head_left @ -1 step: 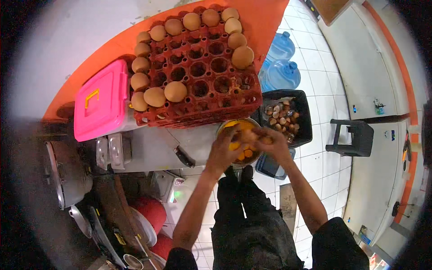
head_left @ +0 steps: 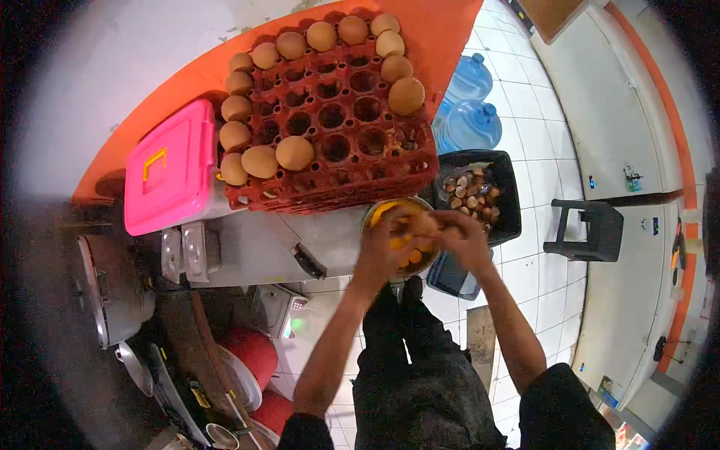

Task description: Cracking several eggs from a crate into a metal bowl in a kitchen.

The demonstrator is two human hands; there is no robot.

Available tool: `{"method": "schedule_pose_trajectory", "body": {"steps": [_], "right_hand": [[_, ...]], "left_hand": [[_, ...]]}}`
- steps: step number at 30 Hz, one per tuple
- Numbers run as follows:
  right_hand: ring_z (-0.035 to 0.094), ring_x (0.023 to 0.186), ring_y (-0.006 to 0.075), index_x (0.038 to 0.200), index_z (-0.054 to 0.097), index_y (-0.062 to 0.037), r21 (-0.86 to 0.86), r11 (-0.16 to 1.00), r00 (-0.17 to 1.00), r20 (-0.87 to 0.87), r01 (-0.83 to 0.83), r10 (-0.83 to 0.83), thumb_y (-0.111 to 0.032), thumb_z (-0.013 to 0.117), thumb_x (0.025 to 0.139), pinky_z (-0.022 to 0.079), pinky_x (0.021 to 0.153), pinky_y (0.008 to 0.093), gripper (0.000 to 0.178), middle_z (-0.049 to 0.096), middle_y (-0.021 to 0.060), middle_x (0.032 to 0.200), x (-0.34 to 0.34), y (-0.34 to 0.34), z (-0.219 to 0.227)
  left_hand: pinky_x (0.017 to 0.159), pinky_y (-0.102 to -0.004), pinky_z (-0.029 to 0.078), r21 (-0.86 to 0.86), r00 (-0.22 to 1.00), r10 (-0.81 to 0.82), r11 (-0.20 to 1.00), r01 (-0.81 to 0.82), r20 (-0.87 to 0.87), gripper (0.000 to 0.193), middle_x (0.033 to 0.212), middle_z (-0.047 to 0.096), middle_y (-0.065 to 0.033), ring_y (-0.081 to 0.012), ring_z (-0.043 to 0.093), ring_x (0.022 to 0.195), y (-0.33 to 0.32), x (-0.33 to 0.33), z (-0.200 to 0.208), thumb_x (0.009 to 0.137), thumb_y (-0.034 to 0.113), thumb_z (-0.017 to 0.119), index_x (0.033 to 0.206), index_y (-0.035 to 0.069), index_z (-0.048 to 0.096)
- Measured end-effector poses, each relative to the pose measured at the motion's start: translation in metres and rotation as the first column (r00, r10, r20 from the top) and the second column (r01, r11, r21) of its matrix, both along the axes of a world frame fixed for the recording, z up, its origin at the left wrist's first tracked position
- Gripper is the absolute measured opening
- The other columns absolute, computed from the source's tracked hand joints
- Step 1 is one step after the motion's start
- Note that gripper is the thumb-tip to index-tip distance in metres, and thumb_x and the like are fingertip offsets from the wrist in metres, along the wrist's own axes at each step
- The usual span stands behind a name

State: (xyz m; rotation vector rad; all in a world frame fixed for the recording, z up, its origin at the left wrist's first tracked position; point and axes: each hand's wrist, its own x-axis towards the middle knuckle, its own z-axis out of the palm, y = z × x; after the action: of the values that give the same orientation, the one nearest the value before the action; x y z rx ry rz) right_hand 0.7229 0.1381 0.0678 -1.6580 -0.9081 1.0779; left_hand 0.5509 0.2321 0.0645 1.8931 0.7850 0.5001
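Note:
Above a round metal bowl (head_left: 417,271) of egg yolks, my left hand (head_left: 381,244) and my right hand (head_left: 466,241) meet with their fingers closed round a brown egg (head_left: 424,225). Motion blur hides whether its shell is whole or split. Just behind the bowl stands a stack of red egg trays (head_left: 334,146). Brown eggs (head_left: 295,153) line the back and both sides of its top tray, with a few at the front left. Beside my right hand, a black bin (head_left: 510,199) holds many broken eggshells (head_left: 472,196).
Left of the bowl, a black-handled knife (head_left: 307,261) lies on the counter (head_left: 247,251). A pink-lidded box (head_left: 169,169) and metal containers (head_left: 196,251) are farther left. Blue water jugs (head_left: 471,126) and a dark stool (head_left: 585,229) stand on the tiled floor to the right.
My left hand has shifted slightly to the right over the bowl. The egg stays between my hands, and the trays and bin keep their places.

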Motion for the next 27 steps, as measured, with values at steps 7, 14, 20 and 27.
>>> {"method": "schedule_pose_trajectory", "body": {"steps": [7,14,20,27], "right_hand": [[0.06,0.097,0.0214,0.117,0.057,-0.0005,0.03,0.941,0.742,0.608,0.336,-0.284,-0.021,0.061,0.088,0.049,0.083,0.0308,0.036,0.061,0.0129,0.109,0.083,-0.034,0.011],[0.061,0.096,0.0308,0.116,0.055,-0.0035,0.055,0.998,0.832,0.555,-0.004,-0.027,-0.018,0.053,0.09,0.049,0.081,0.0365,0.03,0.058,0.0161,0.111,0.036,-0.011,0.047],[0.06,0.096,0.0336,0.117,0.056,-0.0087,0.311,0.95,0.823,0.538,0.011,-0.185,-0.009,0.06,0.082,0.049,0.086,0.04,0.035,0.054,0.0173,0.117,0.022,0.073,0.143],[0.056,0.103,0.0289,0.12,0.052,-0.0096,0.244,0.873,0.533,0.846,-0.422,0.022,-0.013,0.065,0.08,0.049,0.086,0.0394,0.042,0.053,0.0128,0.114,0.044,0.157,0.144]], "left_hand": [[0.087,-0.0348,0.047,-0.316,0.939,0.176,0.946,-0.077,0.296,0.046,0.129,0.05,-0.0172,-0.0251,0.058,0.105,-0.033,0.086,-0.036,0.086,0.028,0.064,0.121,0.001,0.05],[0.085,-0.0338,0.05,-0.892,0.757,0.48,0.316,0.322,0.443,0.045,0.117,0.057,-0.0087,-0.0198,0.059,0.1,-0.062,0.104,-0.017,0.093,0.036,0.053,0.126,0.006,0.047],[0.081,-0.0334,0.052,-0.934,0.723,0.593,0.267,0.237,0.353,0.04,0.113,0.052,-0.009,-0.022,0.056,0.106,-0.043,0.031,-0.053,0.094,0.035,0.052,0.122,0.007,0.048],[0.071,-0.0282,0.052,-0.929,0.608,0.731,0.368,0.029,0.308,0.04,0.1,0.057,-0.0107,-0.0199,0.06,0.081,-0.034,-0.005,-0.026,0.089,0.027,0.062,0.118,0.004,0.047]]}}
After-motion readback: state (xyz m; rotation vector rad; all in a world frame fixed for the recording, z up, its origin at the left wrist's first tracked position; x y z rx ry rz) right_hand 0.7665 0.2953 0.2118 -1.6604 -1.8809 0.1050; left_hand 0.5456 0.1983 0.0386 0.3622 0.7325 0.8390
